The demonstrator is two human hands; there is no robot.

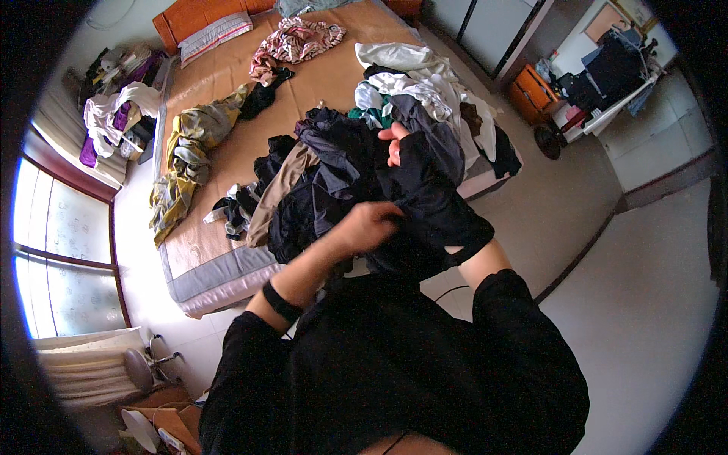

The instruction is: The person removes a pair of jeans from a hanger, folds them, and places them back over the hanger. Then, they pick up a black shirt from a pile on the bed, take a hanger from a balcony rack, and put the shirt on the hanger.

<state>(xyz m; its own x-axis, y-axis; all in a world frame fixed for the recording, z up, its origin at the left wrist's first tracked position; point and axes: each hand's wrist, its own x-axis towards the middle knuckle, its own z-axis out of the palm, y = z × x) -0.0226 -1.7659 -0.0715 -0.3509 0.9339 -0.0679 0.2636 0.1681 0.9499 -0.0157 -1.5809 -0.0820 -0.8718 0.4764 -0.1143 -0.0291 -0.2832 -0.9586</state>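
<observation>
A black garment [432, 199] is pulled over my right forearm like a sleeve. From its far end stick out the fingers of my right hand [395, 145], spread apart with nothing seen between them; the palm is hidden by the cloth. My left hand [372, 224], slightly blurred, pinches the black cloth beside that forearm. Just beyond both hands, a heap of dark clothes [335, 148] lies on the bed [227, 148]. A tan garment [281, 190] hangs over the heap's left side. Right of the heap is a pile of white clothes [421, 85], with a grey garment [426, 131] at its near side.
Yellow-grey cloth [193, 148] stretches along the bed's left side. A striped pink cloth [296, 42] and a pillow [216, 37] lie farther up. An orange wooden cabinet [532, 94] and a clothes-laden desk [620, 102] stand right; a swivel chair [145, 364] is lower left.
</observation>
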